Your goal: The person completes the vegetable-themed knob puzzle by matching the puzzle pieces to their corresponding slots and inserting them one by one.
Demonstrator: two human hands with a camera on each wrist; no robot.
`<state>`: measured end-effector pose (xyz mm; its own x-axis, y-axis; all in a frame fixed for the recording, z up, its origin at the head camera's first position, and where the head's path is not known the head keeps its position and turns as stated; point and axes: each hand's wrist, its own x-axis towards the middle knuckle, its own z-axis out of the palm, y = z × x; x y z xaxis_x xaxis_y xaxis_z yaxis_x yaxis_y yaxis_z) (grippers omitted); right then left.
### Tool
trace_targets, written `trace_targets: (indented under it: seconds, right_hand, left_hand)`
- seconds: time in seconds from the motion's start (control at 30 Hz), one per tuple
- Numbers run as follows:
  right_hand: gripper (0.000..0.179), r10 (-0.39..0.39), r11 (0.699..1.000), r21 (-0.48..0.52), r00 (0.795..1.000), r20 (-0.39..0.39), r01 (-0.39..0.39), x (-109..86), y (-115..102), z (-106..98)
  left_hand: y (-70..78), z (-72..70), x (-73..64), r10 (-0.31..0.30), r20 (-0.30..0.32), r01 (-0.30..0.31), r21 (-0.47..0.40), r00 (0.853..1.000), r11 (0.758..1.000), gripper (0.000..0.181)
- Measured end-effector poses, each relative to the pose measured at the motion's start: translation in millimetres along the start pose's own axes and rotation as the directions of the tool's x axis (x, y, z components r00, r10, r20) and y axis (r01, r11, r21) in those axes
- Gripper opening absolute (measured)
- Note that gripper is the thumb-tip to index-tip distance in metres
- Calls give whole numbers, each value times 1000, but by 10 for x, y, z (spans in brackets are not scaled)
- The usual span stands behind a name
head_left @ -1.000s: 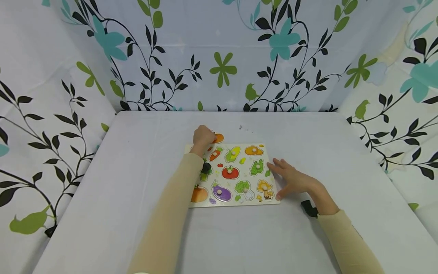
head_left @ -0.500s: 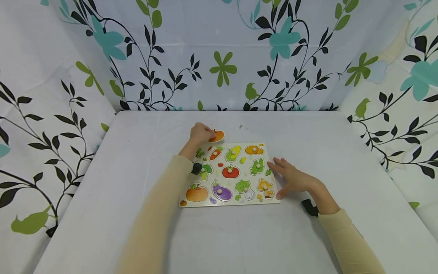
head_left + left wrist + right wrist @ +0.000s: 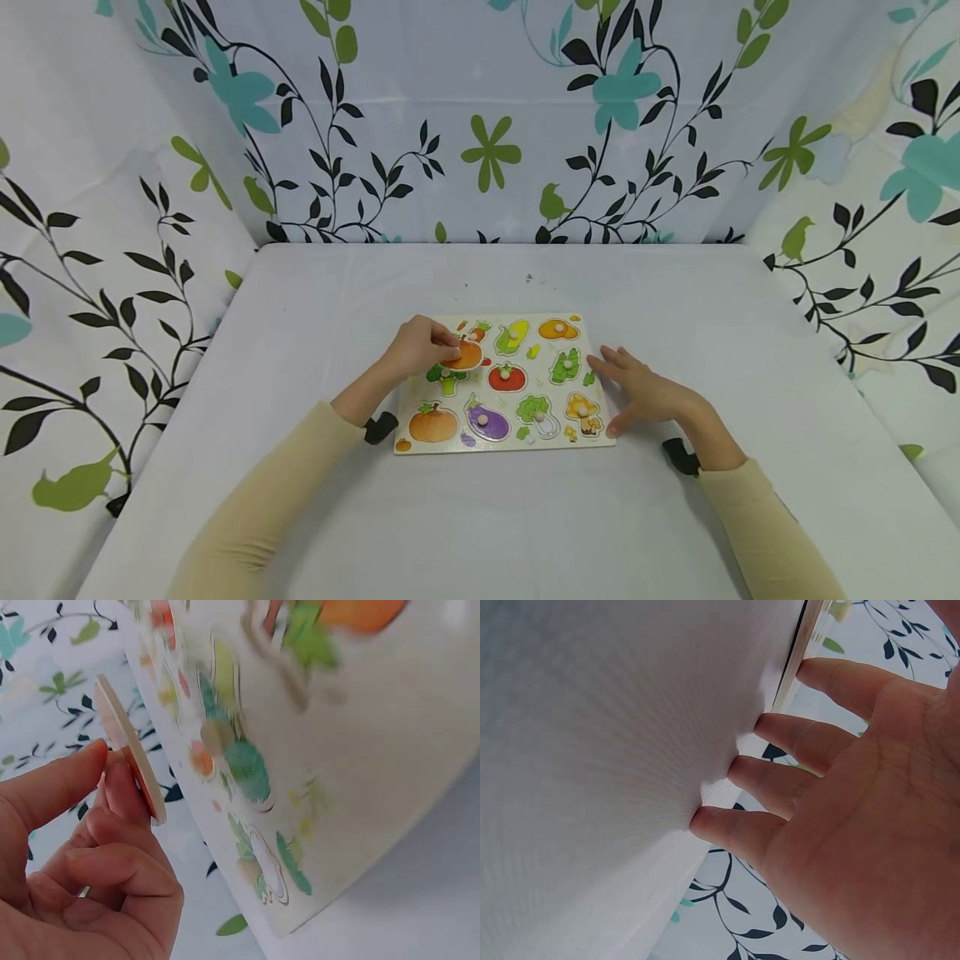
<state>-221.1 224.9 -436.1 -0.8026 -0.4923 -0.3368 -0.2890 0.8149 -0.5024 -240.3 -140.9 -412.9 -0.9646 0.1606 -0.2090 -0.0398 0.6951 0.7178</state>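
My left hand [image 3: 415,348] pinches an orange pumpkin puzzle piece [image 3: 466,356] over the upper left of a white vegetable puzzle board [image 3: 497,445]. In the left wrist view, the thin wooden piece [image 3: 135,754] stands edge-on, its knob between thumb and forefinger. It overlaps the carrot [image 3: 477,333] and the broccoli [image 3: 447,379] in the head view. A flat pumpkin picture [image 3: 432,424] shows at the board's lower left. At the right edge of the board, my right hand [image 3: 645,392] rests with fingers spread; in the right wrist view, its fingertips [image 3: 739,766] press the white cloth.
On the board are knobbed pieces such as the tomato [image 3: 507,377], eggplant [image 3: 488,422], corn [image 3: 513,337] and mushrooms [image 3: 582,413]. White cloth [image 3: 525,533] covers the table. A leaf-patterned curtain [image 3: 487,75] stands behind and at both sides.
My left hand has brought the pumpkin piece from behind the board's far edge toward me and over the board. The right hand stays put.
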Motion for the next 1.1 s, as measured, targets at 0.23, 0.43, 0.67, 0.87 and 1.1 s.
trace_targets:
  seconds: [0.23,0.43,0.67,0.87,1.1]
  right_hand:
    - [113,-8,1000,22,1000,3,8,-16,20,33]
    - [112,13,1000,-1,1000,-7,-13,-49,10,28]
    - [111,-9,1000,-10,1000,-11,9,-43,-15,-13]
    - [112,-20,999,26,1000,-9,21,-38,7,1]
    - [113,-7,1000,8,1000,-9,7,-34,18,5]
  left_hand:
    - [-142,40,-457,-12,38,10,57,999,998,9]
    - [-238,107,-656,-39,39,35,111,998,993,7]
    - [-236,213,-776,-55,28,52,115,998,992,10]
    - [-214,281,-845,-74,-10,75,133,997,988,11]
    - [-239,298,-859,-68,2,68,79,998,995,12]
